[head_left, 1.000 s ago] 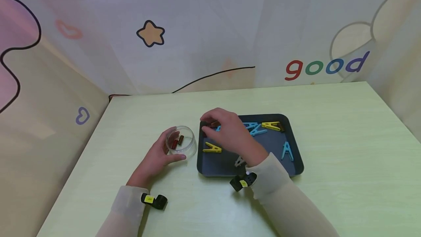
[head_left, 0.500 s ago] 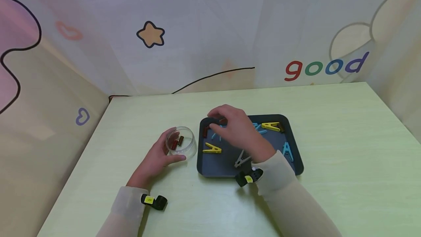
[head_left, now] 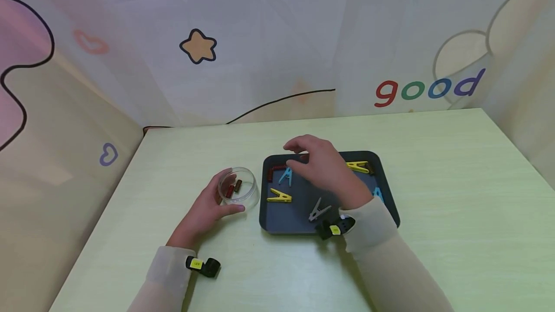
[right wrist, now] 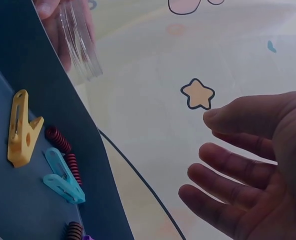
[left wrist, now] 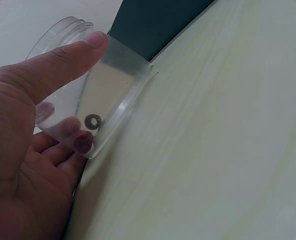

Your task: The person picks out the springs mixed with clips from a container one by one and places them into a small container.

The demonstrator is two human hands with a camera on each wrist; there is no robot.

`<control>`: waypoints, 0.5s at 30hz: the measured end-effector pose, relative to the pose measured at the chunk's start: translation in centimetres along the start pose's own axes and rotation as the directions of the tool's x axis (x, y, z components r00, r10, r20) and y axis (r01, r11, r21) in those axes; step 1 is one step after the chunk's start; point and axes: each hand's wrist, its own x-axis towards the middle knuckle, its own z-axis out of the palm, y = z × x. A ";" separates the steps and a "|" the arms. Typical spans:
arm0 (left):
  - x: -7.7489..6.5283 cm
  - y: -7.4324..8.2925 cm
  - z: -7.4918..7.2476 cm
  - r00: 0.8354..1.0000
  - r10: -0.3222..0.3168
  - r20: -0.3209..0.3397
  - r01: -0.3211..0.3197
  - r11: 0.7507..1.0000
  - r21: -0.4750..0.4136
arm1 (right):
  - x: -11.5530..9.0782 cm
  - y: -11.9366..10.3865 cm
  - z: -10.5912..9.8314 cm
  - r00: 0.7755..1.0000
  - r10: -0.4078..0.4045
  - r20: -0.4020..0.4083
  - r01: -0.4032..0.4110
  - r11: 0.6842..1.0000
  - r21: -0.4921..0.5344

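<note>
My left hand (head_left: 204, 213) holds a clear round container (head_left: 252, 197) on the table, thumb on the near side and fingers on the far side. Inside it lie a red spring (head_left: 230, 191) and a dark spring (head_left: 238, 186). Over the back of a dark tray (head_left: 286, 218) hovers my right hand (head_left: 325, 167), its fingers loosely bent; the right wrist view shows nothing between them. Below its fingertips lie a light-blue clip (head_left: 285, 175) and two red springs (right wrist: 58, 139). Part of the tray is hidden behind this hand.
The tray also bears a yellow clip (head_left: 279, 196) at left, a grey clip (head_left: 318, 210) near the front, another yellow clip (head_left: 357, 167) beside a dark spring at the back right, and a partly covered blue clip (head_left: 377, 193). A printed curtain (head_left: 269, 52) hangs behind the table.
My right hand has moved to the right and slightly back over the tray, uncovering the light-blue clip, the red springs and the grey clip. The left hand and container stay in place.
</note>
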 end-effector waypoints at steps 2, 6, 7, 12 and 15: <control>0.0 0.0 0.0 1.000 -0.007 -0.002 0.007 1.000 0.006 | 0.0 0.1 -0.2 1.000 0.012 -0.003 -0.012 1.000 -0.007; 0.0 0.0 0.0 1.000 -0.019 -0.006 0.020 1.000 0.010 | 0.0 0.4 -0.5 0.999 0.029 -0.022 -0.029 0.999 -0.029; 0.0 0.0 0.0 1.000 -0.020 -0.005 0.020 1.000 0.010 | 0.0 0.5 -0.6 0.999 0.033 -0.026 -0.034 0.999 -0.034; 0.0 -0.1 0.0 1.000 -0.020 -0.004 0.020 1.000 0.006 | 0.0 0.7 -1.1 0.997 0.067 -0.047 -0.069 0.996 -0.054; 0.0 -0.2 0.0 1.000 -0.006 -0.002 0.006 1.000 0.004 | 0.0 0.9 -1.4 0.994 0.092 -0.063 -0.096 0.993 -0.066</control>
